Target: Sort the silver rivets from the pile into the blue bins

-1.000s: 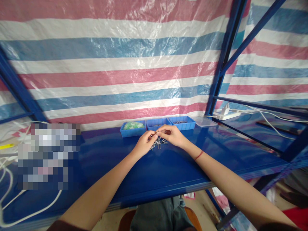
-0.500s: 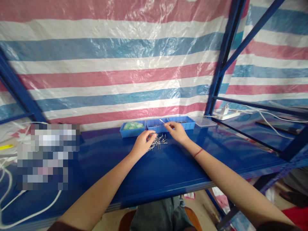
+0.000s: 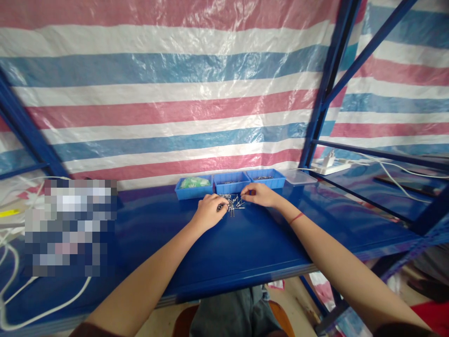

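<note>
A loose pile of silvery metal pins that look like blind rivets (image 3: 235,204) lies on the blue table in front of me. My left hand (image 3: 209,209) rests at the pile's left side, its fingers curled round some of the rivets. At the right edge, my right hand (image 3: 258,194) has thumb and forefinger pinched on what seems to be one rivet, mostly hidden by the fingertips. Just behind the pile stands a blue middle bin (image 3: 229,188) with small metal pieces inside. A right-hand blue bin (image 3: 271,181) also holds small metal pieces.
A left-hand blue bin (image 3: 192,193) contains a green-and-white plastic bag (image 3: 194,182). A clear plastic lid (image 3: 300,177) lies right of the bins. Farther right is a white power strip (image 3: 331,166) with cables. White cables (image 3: 52,320) and a blurred-out patch occupy the left side.
My right hand has come down from the middle bin, where it held a thin rivet, to the pile's right edge. My left hand has turned and curled lower over the pile.
</note>
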`<action>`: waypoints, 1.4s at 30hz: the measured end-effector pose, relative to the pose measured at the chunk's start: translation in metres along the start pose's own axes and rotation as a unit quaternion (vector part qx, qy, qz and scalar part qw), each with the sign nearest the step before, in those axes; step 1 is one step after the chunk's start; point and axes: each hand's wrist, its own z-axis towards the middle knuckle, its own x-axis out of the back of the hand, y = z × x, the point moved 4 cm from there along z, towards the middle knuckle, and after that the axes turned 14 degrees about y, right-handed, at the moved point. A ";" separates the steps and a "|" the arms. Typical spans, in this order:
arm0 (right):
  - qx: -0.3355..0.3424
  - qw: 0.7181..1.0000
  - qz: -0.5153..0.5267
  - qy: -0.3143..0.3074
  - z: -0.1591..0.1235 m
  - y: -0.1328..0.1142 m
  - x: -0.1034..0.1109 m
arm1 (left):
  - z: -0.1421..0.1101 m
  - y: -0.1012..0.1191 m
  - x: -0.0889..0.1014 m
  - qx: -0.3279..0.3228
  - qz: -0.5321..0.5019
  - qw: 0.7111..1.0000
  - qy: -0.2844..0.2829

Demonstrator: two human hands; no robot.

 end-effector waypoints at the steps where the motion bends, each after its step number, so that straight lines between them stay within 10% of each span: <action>1: 0.020 0.999 -0.010 -0.024 -0.002 -0.007 -0.004 | 0.000 0.000 0.000 0.006 0.005 1.000 0.002; 8: 0.086 0.992 -0.034 -0.081 -0.009 -0.019 -0.017 | -0.002 -0.003 -0.004 0.010 -0.015 1.000 0.021; 14: 0.164 0.986 -0.039 -0.012 -0.011 -0.045 -0.013 | -0.001 0.003 -0.001 -0.011 -0.042 0.999 0.028; 26: -0.022 0.959 0.279 0.044 -0.009 -0.060 -0.015 | 0.004 0.000 -0.005 -0.004 -0.116 0.992 0.042; 42: 0.072 0.976 0.189 0.083 -0.012 -0.068 -0.006 | 0.006 0.010 0.016 -0.025 -0.154 0.977 0.144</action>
